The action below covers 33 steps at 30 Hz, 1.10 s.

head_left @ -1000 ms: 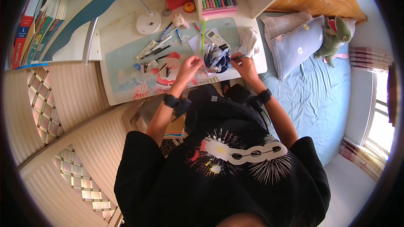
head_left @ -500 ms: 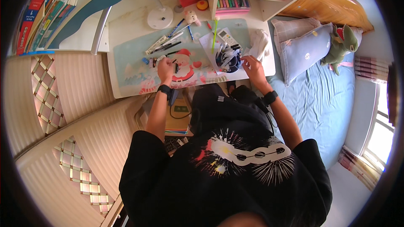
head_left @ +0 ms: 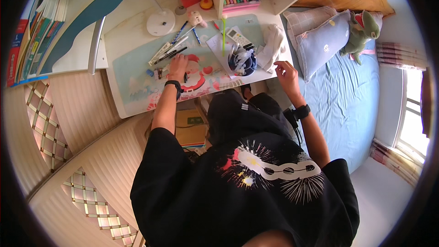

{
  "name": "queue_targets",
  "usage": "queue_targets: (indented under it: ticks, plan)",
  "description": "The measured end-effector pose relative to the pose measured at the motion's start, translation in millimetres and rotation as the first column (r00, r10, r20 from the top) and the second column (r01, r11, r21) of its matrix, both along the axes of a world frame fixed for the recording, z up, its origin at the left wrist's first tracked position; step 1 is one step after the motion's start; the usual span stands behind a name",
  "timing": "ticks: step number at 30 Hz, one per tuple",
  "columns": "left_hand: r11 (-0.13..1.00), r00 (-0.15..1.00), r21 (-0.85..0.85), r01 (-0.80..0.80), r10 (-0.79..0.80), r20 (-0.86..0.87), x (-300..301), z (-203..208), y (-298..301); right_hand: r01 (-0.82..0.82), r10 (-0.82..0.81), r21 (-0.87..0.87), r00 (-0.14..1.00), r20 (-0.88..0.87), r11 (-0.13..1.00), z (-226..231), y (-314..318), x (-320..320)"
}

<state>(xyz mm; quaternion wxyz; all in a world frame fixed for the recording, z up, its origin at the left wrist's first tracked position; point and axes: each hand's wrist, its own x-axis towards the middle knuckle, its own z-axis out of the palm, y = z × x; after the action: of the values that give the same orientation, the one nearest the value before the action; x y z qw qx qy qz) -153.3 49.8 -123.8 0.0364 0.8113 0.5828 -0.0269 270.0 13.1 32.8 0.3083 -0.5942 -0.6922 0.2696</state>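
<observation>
On the desk mat, my left hand lies palm down with its fingers reaching forward to a black pen. Those fingers look outstretched; anything beneath them is hidden. A small dark piece rests beside that hand, and a blue eraser-like block sits to its left. Off the desk's front right edge hangs my right hand, loosely bent, its fingers apart and nothing visible in them. Left of it stands a dark blue round pen holder filled with pens.
A white remote control and a white cloth lie near the pen holder. Behind the pens are a small plush toy and a lamp base. The bed borders the desk on the right.
My right hand has drawn back from the pen holder toward the right. My left hand has moved forward over the mat to the pens. The view has shifted slightly.
</observation>
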Motion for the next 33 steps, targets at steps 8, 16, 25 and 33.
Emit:
queue_targets:
  ticks: [8, 16, 25, 33]
  plan:
    - [0.989, 0.977, -0.122, -0.082, 0.104, 0.188, 8, 28, 4, 0.025, -0.026, 0.02, 0.999, 0.036, 0.999, 5, -16, 0]
    - [0.937, 0.059, -0.255, -0.238, 0.276, 0.959, 110, 130, 2, -0.147, 0.15, 0.053, 0.986, -0.067, 0.988, 48, -3, -53]
    - [0.949, 0.083, -0.248, -0.196, 0.269, 0.96, 154, 145, -13, -0.186, 0.191, 0.077, 0.98, -0.055, 0.98, 53, 4, -61]
    - [0.938, 0.138, -0.245, -0.247, 0.284, 0.949, 164, 145, -23, -0.116, 0.119, 0.071, 0.992, -0.034, 0.991, 45, -4, -40]
